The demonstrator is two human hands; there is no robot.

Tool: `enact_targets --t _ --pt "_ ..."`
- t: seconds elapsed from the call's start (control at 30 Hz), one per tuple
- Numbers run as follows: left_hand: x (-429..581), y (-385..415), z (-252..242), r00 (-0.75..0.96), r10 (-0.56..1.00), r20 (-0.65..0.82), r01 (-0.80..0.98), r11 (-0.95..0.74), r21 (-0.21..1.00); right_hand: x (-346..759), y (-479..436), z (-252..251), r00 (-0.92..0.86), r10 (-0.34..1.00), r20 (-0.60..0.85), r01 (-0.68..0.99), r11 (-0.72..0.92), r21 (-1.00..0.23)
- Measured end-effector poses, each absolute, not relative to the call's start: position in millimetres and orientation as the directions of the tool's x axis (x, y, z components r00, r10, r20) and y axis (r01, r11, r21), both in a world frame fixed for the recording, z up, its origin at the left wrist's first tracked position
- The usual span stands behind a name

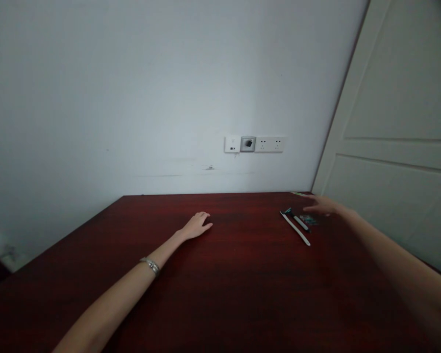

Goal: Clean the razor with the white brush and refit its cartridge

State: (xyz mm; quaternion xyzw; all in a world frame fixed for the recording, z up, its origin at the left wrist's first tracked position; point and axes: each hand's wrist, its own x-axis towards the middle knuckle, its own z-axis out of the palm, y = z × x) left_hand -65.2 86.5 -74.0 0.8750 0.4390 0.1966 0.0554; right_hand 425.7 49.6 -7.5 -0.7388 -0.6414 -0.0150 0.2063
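Note:
My left hand (197, 225) lies palm down on the dark red wooden table (220, 289), fingers loosely curled, holding nothing. A silver bracelet (150, 265) sits on that forearm. My right hand (322, 204) reaches out flat over the table's far right, fingers stretched, just above and beside a small teal packet (309, 220). Left of the packet lie a white stick-like tool (296, 229) and a razor-like tool with a teal and black head (297, 219). The hand holds none of them.
A white wall rises behind the table with a row of sockets (255, 144). A white panelled door (397, 137) stands at the right, close to the table's right edge.

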Motion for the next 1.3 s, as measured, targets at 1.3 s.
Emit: enact_targets --t 1.3 --pt "-80 80 -82 0.36 0.91 0.208 0.898 -0.398 0.187 172 52 -76 -0.226 0.925 0.306 0.941 0.289 -0.177"
